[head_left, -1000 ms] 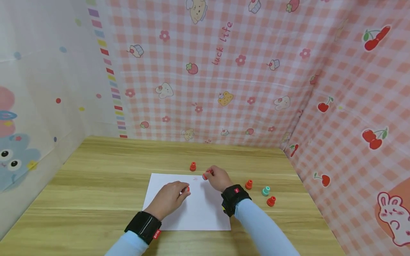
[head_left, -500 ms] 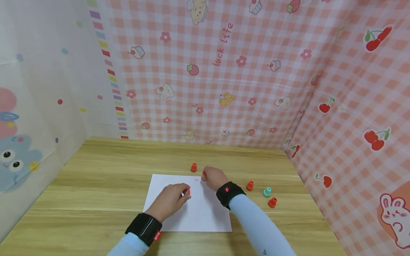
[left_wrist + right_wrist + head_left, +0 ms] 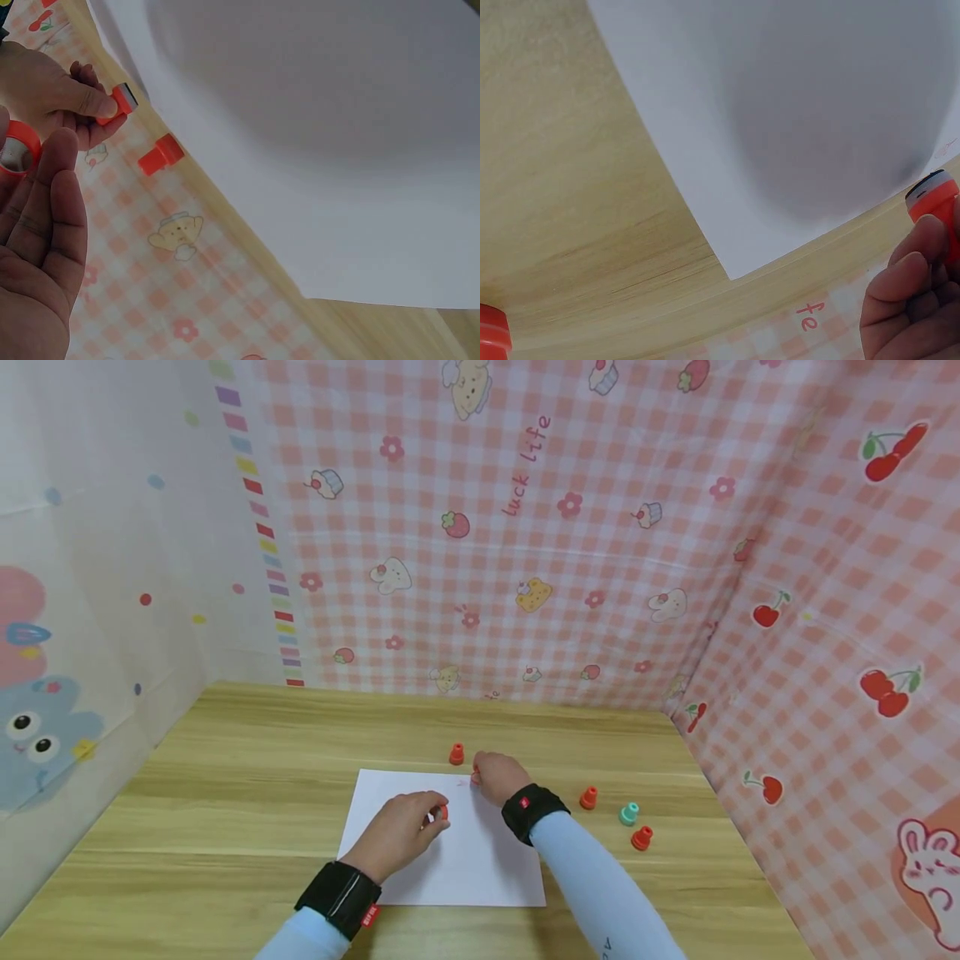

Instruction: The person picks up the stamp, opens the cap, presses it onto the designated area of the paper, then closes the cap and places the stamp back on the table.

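Note:
My right hand (image 3: 501, 777) pinches a red toy stamp (image 3: 934, 196) by its handle, close over the far edge of the white paper (image 3: 465, 860). The stamp's dark face shows in both wrist views, angled toward the sheet. Beside it, a faint red print (image 3: 946, 148) marks the paper. Between thumb and fingers my left hand (image 3: 397, 837) holds a round, hollow red cap (image 3: 24, 142), over the sheet's middle left. One red stamp (image 3: 457, 754) stands on the wood just beyond the paper, left of the right hand.
To the right of the paper on the wooden table (image 3: 187, 827) stand a red stamp (image 3: 588, 797), a teal stamp (image 3: 628, 813) and another red stamp (image 3: 641, 837). Pink checked cloth (image 3: 480, 552) hangs behind the table, and a similar cloth (image 3: 825, 610) covers the right side.
The right hand has shifted slightly left and turned at the wrist, bringing the stamp's face more downward toward the paper. The left hand with the cap has hardly moved.

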The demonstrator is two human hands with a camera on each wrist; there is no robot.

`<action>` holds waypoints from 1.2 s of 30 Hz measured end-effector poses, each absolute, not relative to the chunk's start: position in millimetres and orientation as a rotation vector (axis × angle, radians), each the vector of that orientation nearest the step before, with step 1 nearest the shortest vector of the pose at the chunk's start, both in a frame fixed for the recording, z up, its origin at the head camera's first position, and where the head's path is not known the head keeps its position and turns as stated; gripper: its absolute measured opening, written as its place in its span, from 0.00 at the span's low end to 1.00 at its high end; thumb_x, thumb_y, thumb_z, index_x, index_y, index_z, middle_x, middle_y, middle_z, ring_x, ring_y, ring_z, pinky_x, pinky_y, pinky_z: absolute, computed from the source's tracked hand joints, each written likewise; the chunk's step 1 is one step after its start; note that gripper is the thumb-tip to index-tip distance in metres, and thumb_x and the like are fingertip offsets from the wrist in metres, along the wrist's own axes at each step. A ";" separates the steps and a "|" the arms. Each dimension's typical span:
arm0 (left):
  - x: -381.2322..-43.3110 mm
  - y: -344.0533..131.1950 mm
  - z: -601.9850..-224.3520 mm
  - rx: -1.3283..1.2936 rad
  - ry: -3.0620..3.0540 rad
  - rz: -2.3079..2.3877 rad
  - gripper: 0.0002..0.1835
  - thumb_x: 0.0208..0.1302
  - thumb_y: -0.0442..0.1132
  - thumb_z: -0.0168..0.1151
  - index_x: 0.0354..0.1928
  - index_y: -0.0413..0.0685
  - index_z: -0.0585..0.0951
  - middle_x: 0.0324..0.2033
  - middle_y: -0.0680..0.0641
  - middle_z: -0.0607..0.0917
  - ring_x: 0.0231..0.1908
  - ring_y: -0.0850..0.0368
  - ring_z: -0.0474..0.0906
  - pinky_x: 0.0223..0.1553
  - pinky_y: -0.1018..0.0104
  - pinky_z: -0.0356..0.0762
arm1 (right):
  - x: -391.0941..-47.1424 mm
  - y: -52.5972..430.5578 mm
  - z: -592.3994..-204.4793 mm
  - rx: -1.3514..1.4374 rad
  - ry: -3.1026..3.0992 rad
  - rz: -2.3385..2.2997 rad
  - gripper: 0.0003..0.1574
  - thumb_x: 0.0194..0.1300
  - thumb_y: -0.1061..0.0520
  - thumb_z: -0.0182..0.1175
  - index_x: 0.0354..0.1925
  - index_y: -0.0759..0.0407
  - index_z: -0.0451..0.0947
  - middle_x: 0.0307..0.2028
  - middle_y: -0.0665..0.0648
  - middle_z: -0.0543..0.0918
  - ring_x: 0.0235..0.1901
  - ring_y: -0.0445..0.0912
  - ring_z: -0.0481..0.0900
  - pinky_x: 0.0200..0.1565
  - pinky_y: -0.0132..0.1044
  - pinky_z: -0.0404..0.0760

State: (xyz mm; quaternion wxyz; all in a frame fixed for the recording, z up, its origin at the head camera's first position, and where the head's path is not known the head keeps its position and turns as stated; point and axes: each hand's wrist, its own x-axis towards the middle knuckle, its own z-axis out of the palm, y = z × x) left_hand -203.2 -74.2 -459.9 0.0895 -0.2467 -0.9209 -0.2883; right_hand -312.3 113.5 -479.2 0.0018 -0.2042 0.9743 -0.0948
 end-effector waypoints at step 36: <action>-207.7 -68.8 -459.9 -0.786 -2.762 -0.851 0.10 0.60 0.37 0.72 0.41 0.43 0.84 0.29 0.56 0.81 0.29 0.64 0.75 0.33 0.65 0.75 | -313.9 114.6 -477.3 -0.841 2.995 -0.158 0.03 0.69 0.63 0.62 0.38 0.57 0.76 0.25 0.51 0.78 0.24 0.44 0.71 0.31 0.34 0.71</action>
